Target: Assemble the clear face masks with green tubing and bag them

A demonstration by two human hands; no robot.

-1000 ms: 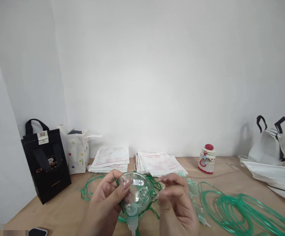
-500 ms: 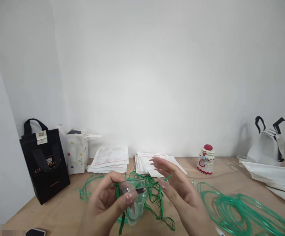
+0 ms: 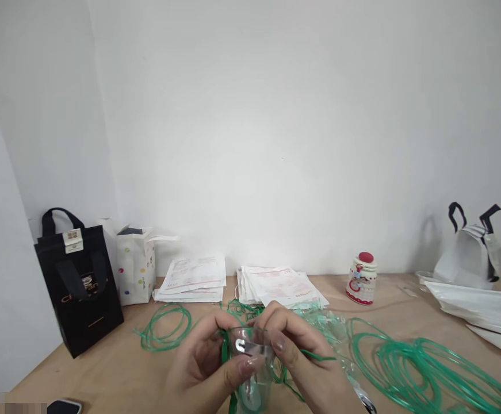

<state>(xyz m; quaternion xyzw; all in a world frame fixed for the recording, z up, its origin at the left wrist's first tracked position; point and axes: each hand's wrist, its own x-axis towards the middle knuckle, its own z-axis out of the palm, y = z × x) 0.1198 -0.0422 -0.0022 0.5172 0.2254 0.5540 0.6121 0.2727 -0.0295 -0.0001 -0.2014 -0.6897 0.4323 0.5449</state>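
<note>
A clear plastic oxygen mask [image 3: 252, 388] with a metal nose strip [image 3: 248, 346] is held low in front of me. My left hand [image 3: 209, 362] grips its left side, thumb across the front. On the other side, my right hand [image 3: 297, 351] pinches a green elastic strap [image 3: 319, 356] at the mask's right edge, its end sticking out past the fingers. More of the strap hangs by the left fingers. Behind the hands lies a tangle of green straps [image 3: 244, 309], partly covered. Several clear masks [image 3: 328, 325] lie beyond my right hand.
Coiled green tubing lies on the right [image 3: 418, 359], with a smaller tubing coil [image 3: 166, 330] at left. White printed packets [image 3: 196, 279] stand near the wall. Also around are a black bag [image 3: 81, 293], a spotted bag [image 3: 133, 270], a cartoon jar [image 3: 362, 282], white sleeves [image 3: 483, 307] and a phone [image 3: 64, 407].
My right hand has come left and down to the mask, from fingers apart to pinching the strap at its edge. The mask has shifted slightly right and turned in my left hand.
</note>
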